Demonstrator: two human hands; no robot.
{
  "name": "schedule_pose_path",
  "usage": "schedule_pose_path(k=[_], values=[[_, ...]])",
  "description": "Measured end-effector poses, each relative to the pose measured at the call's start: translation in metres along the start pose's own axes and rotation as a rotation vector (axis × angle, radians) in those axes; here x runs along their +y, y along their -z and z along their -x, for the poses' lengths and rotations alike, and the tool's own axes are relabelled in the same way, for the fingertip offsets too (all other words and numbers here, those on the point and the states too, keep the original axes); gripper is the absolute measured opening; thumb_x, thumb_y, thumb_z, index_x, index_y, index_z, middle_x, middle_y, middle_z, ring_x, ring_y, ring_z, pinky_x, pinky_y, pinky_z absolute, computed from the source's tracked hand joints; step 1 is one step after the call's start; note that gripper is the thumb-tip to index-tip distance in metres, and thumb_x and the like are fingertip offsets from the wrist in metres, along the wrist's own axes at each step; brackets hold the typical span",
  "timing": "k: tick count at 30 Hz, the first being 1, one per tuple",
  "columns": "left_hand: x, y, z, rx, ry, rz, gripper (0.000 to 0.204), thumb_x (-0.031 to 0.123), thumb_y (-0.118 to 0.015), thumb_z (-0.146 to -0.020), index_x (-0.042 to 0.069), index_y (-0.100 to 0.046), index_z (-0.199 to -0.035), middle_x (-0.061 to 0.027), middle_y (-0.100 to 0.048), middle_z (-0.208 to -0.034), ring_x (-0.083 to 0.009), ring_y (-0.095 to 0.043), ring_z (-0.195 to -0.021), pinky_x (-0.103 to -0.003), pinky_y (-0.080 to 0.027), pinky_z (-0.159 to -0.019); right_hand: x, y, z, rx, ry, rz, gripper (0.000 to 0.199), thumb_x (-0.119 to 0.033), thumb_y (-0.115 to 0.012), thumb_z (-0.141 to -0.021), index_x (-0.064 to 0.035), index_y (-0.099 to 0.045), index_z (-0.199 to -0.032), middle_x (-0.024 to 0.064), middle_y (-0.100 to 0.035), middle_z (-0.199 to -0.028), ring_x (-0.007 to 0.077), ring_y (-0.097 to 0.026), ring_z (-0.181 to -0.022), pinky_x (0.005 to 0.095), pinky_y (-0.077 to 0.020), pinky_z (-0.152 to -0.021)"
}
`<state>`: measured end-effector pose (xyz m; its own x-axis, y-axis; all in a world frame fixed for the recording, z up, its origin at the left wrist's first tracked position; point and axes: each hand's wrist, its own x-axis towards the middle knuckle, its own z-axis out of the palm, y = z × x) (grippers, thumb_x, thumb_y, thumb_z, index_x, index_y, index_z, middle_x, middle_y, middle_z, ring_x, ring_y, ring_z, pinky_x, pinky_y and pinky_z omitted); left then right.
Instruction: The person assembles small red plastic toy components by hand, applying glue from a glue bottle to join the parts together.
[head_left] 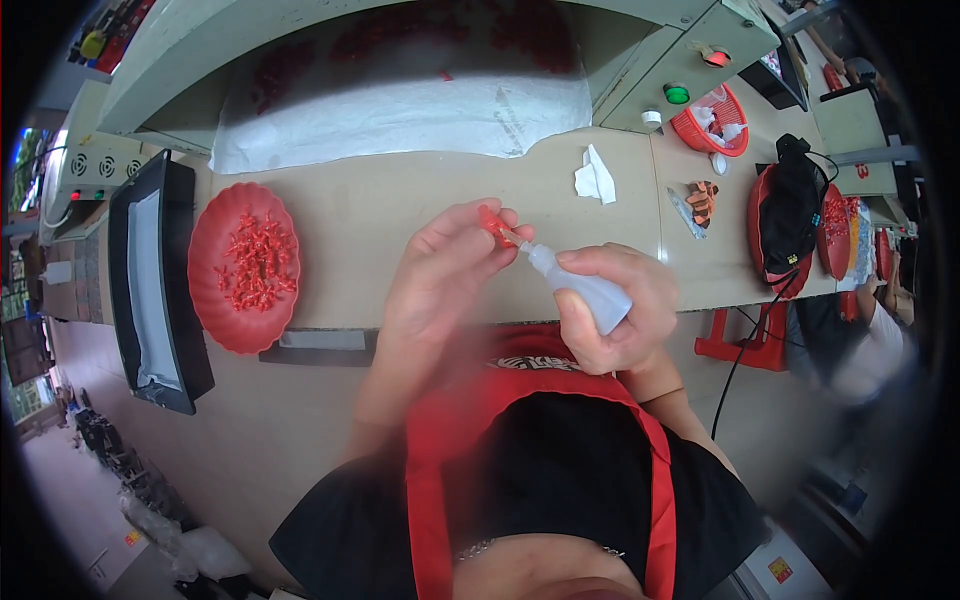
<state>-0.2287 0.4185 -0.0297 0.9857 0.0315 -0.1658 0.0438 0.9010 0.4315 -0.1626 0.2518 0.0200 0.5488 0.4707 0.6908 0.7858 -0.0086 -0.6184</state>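
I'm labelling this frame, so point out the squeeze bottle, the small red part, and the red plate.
squeeze bottle [596, 293], head view, on its translucent body.
small red part [491, 221], head view, on its exposed end.
red plate [212, 300], head view, on its bare rim.

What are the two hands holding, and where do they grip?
Left hand pinches a small red piece at its end; right hand wraps the squeeze bottle around its body.

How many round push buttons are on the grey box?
2: a red button near the far corner of the grey box, and a green button nearer the bench. Others may be hidden.
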Motion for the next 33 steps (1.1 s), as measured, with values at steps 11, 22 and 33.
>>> schedule_pose_path(k=[11, 22, 33], values=[[-0.001, 0.001, -0.001, -0.01, -0.007, -0.004, 0.026, 0.0, -0.053, -0.085, -0.002, -0.054, -0.111, -0.017, -0.056, -0.108, -0.0321, -0.056, -0.106, -0.032, -0.054, -0.085, -0.002, 0.002, -0.002, -0.028, -0.029, 0.003, 0.027, 0.003, -0.064, -0.06, 0.0015, -0.058, -0.087, 0.0099, -0.063, -0.072, 0.0232, -0.061, -0.054, 0.0288, -0.0491, -0.05], [0.0, 0.007, -0.001, 0.017, -0.01, 0.003, 0.028, 0.01, -0.052, -0.09, -0.003, -0.052, -0.115, -0.0183, -0.06, -0.103, -0.0241, -0.064, -0.09, -0.022, -0.055, -0.072, -0.004, 0.007, 0.007, 0.081, -0.099, 0.051, 0.026, 0.0, -0.059, -0.062, 0.0048, -0.058, -0.088, 0.0142, -0.064, -0.074, 0.0215, -0.064, -0.061, 0.0297, -0.0523, -0.058], [-0.002, -0.004, -0.004, 0.186, -0.148, -0.241, 0.032, 0.005, -0.054, -0.087, -0.004, -0.052, -0.117, -0.0171, -0.061, -0.105, -0.0195, -0.064, -0.088, -0.023, -0.054, -0.076, 0.0, 0.002, 0.016, 0.115, -0.161, 0.035, 0.03, -0.004, -0.059, -0.066, 0.0068, -0.057, -0.094, 0.0164, -0.065, -0.079, 0.0222, -0.065, -0.064, 0.0297, -0.0526, -0.06]])
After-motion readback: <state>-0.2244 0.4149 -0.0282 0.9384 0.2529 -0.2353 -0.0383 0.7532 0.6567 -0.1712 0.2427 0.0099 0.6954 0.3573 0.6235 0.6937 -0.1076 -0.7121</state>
